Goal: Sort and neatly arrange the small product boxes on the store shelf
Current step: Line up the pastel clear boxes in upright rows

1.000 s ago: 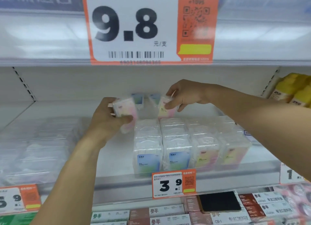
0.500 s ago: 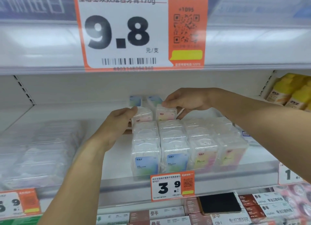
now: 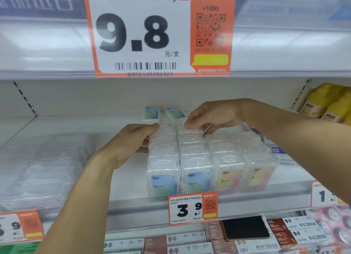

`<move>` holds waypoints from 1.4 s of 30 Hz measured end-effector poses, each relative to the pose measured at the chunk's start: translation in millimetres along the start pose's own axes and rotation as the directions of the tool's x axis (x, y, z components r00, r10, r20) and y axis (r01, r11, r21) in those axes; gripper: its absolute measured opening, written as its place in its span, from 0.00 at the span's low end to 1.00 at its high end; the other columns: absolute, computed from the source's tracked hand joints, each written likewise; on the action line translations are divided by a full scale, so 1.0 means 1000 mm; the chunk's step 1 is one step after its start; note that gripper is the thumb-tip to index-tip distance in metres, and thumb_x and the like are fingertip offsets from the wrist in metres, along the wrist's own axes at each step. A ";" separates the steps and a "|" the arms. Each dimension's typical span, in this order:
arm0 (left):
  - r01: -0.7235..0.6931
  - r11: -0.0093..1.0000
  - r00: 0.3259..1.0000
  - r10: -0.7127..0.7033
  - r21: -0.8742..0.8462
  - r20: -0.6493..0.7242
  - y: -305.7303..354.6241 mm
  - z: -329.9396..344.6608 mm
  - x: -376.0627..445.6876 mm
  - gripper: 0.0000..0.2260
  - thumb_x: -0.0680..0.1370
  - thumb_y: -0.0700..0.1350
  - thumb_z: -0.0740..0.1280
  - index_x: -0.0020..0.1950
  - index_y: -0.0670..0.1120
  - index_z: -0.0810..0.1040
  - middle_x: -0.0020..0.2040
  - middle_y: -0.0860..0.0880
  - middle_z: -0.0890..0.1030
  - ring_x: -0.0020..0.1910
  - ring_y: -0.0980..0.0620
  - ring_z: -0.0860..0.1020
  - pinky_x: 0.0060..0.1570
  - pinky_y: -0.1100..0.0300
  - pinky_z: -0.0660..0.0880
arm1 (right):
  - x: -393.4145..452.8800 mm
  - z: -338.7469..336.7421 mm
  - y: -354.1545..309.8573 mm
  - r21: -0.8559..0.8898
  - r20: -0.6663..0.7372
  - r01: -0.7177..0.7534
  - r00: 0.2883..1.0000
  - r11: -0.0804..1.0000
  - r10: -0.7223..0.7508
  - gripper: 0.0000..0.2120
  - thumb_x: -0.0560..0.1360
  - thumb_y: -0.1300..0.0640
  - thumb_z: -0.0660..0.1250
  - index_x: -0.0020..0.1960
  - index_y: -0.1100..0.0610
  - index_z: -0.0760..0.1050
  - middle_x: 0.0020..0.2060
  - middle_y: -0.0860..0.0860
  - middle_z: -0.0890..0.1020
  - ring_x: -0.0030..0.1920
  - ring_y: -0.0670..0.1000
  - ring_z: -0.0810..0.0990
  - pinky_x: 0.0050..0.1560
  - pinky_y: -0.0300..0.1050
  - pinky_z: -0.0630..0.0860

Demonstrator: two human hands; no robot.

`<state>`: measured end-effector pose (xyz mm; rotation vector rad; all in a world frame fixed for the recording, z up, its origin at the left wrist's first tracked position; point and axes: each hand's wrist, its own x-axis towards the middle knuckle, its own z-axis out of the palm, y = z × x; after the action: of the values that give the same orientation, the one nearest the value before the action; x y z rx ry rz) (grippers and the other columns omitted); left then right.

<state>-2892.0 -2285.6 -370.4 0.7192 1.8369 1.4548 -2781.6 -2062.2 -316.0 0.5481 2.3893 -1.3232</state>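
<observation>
Several small clear plastic boxes stand in four rows on the white shelf. The two left rows carry blue labels, the two right rows yellow-pink labels. My left hand grips the rear box of the leftmost row, thumb on top and fingers against its left side. My right hand pinches the top of the rear box of the second row. Two more blue-label boxes lie behind, near the back wall.
Blurred clear packages fill the shelf's left part. Yellow bottles stand at the far right. The upper shelf with its 9.8 price tag hangs low overhead. A 3.9 tag marks the front rail; red-white cartons sit below.
Both hands came down from holding a pink-label box each in the air and set them at the back of the two left rows, where they now sit level with the others.
</observation>
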 end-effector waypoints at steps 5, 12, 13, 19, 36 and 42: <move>0.002 1.000 0.999 -0.002 -0.003 0.033 -0.001 -0.002 0.000 0.12 0.80 0.50 0.64 0.53 0.46 0.84 0.50 0.47 0.86 0.49 0.48 0.84 0.49 0.59 0.76 | 0.000 0.003 0.001 -0.002 -0.008 0.018 1.000 1.000 -0.018 0.07 0.76 0.51 0.71 0.48 0.55 0.81 0.30 0.43 0.80 0.32 0.43 0.77 0.51 0.41 0.76; 0.010 1.000 0.998 -0.010 -0.002 0.055 0.000 -0.002 0.000 0.12 0.80 0.51 0.63 0.55 0.46 0.83 0.51 0.48 0.86 0.53 0.46 0.83 0.51 0.58 0.77 | -0.003 0.003 0.000 -0.024 0.009 0.005 1.000 1.000 -0.005 0.07 0.77 0.51 0.70 0.44 0.53 0.80 0.27 0.40 0.78 0.30 0.41 0.76 0.50 0.40 0.75; 0.009 1.000 0.998 -0.009 -0.002 0.059 0.000 -0.002 0.000 0.13 0.80 0.51 0.63 0.55 0.47 0.83 0.51 0.48 0.86 0.53 0.46 0.83 0.51 0.59 0.77 | -0.002 0.003 -0.001 -0.026 0.016 -0.001 1.000 1.000 0.002 0.08 0.77 0.50 0.70 0.44 0.54 0.80 0.27 0.41 0.78 0.30 0.42 0.76 0.51 0.41 0.75; 0.024 1.000 0.994 -0.024 0.005 0.109 -0.002 -0.005 -0.001 0.16 0.81 0.53 0.60 0.58 0.46 0.82 0.53 0.48 0.85 0.54 0.47 0.83 0.55 0.57 0.76 | 0.012 -0.005 -0.006 0.006 -0.124 -0.024 0.992 1.000 0.024 0.24 0.75 0.41 0.69 0.57 0.62 0.82 0.49 0.54 0.84 0.47 0.53 0.82 0.55 0.49 0.80; -0.043 0.970 0.860 0.158 0.241 -0.485 -0.021 -0.020 0.033 0.04 0.76 0.43 0.67 0.45 0.46 0.82 0.43 0.49 0.84 0.47 0.47 0.82 0.47 0.56 0.80 | 0.096 -0.005 -0.024 -0.103 -0.353 -0.210 0.922 0.972 0.161 0.34 0.71 0.64 0.76 0.73 0.65 0.66 0.60 0.61 0.78 0.52 0.55 0.78 0.56 0.57 0.81; 0.017 0.791 0.821 0.338 0.612 -0.459 -0.010 -0.019 0.061 0.11 0.77 0.46 0.67 0.57 0.43 0.79 0.53 0.47 0.81 0.52 0.48 0.78 0.48 0.61 0.73 | 0.081 -0.011 -0.019 -0.286 -0.287 -0.130 0.957 0.949 0.044 0.52 0.67 0.66 0.79 0.78 0.43 0.53 0.63 0.54 0.68 0.58 0.62 0.78 0.49 0.58 0.83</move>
<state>-2944.9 -2252.6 -387.3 0.8263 2.8269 1.2619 -2862.1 -2049.4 -335.4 0.7818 2.6891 -0.8635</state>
